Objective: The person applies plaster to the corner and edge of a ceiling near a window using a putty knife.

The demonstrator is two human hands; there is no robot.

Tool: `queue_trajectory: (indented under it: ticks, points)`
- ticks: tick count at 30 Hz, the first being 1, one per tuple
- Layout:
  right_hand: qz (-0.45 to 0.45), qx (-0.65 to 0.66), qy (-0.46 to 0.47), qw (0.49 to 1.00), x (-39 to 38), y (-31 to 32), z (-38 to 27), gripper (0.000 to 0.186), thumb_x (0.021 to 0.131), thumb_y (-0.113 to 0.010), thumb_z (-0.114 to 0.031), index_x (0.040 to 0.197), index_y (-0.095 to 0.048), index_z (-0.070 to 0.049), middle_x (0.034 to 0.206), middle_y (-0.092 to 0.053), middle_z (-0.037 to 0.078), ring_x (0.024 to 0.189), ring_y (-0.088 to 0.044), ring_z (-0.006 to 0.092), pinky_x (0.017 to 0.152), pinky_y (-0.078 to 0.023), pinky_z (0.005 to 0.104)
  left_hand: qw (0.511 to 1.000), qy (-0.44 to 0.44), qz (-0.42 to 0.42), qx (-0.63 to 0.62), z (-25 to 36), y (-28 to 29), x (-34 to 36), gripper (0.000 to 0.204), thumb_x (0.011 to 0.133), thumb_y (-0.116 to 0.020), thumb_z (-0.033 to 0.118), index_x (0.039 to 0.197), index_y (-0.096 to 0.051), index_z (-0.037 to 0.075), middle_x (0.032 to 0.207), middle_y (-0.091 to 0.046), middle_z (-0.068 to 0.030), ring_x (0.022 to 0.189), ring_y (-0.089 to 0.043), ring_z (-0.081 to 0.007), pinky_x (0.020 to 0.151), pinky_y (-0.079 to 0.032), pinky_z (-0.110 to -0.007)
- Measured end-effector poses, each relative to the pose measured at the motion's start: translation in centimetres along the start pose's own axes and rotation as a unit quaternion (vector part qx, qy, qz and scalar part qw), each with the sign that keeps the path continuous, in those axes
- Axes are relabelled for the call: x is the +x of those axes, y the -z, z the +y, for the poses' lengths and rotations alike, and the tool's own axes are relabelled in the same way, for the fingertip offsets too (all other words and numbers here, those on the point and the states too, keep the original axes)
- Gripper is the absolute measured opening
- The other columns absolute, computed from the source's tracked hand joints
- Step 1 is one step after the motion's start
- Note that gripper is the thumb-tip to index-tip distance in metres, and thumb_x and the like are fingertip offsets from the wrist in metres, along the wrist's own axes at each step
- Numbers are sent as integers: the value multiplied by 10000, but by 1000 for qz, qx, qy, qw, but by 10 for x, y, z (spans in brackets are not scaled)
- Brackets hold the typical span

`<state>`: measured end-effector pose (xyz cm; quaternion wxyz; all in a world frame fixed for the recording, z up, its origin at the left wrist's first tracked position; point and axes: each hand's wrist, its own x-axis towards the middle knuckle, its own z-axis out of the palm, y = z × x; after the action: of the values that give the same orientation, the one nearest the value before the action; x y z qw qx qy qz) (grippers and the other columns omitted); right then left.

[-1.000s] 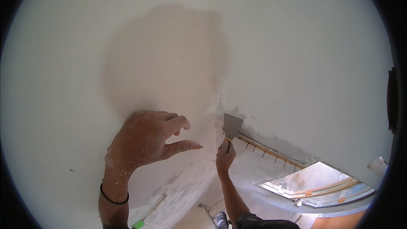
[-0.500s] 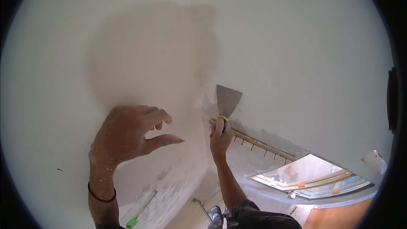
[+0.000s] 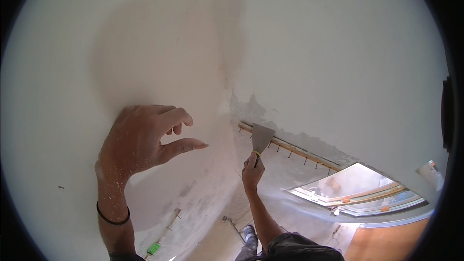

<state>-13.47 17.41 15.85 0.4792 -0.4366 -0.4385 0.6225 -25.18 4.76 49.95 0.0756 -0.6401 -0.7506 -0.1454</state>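
My right hand (image 3: 253, 170) grips the handle of a putty knife (image 3: 262, 136) with a wide, flat grey blade and a yellow ring at its neck. The blade points up and overlaps a wooden strip (image 3: 304, 152) with several nails sticking out of it; whether it touches, I cannot tell. Around the strip the white wall (image 3: 333, 67) has rough grey patches. To the left, beside the wall corner, my left hand (image 3: 145, 137) holds nothing. Its fingers are loosely bent, with the thumb held apart. A black band circles that wrist.
A window (image 3: 353, 191) with wooden bars is at the lower right, above an orange-brown surface (image 3: 386, 241). Lower left, a thin strip (image 3: 169, 224) with a green piece (image 3: 153, 248) runs along the patchy wall. A pale tool-like object (image 3: 430, 174) shows at the far right.
My right hand has brought the putty knife down from the bare wall to the wooden strip, uncovering a grey patch. My left hand appears slightly higher, its pose about the same.
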Motion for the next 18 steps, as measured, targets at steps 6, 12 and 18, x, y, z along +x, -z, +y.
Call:
queue_trajectory:
  ticks: [6,12,18]
  points:
    - [-16,79,-96,992,-20,-13,-4,375,1006,-503,-284,710,-494,-54,547,-435,-33,436,-375,39,366,-294,231,1000,-2,-9,-11,-4,3,-5,352,697,-838,342,842,-660,75,684,-657,-38,604,-627,-159,554,-487,-284]
    - [-13,-9,28,999,3,11,7,353,1005,-497,-262,721,-482,-53,551,-425,-39,455,-378,36,395,-295,220,1000,-2,-16,-5,-2,1,-2,335,726,-824,336,833,-652,70,668,-651,-36,584,-615,-162,559,-476,-285]
    - [-192,-41,-11,981,-36,90,-10,417,1033,-413,-353,753,-495,-55,539,-432,-8,379,-390,63,347,-291,210,997,18,-20,-72,2,5,0,317,766,-797,326,836,-651,53,658,-641,-42,585,-603,-152,561,-475,-288]
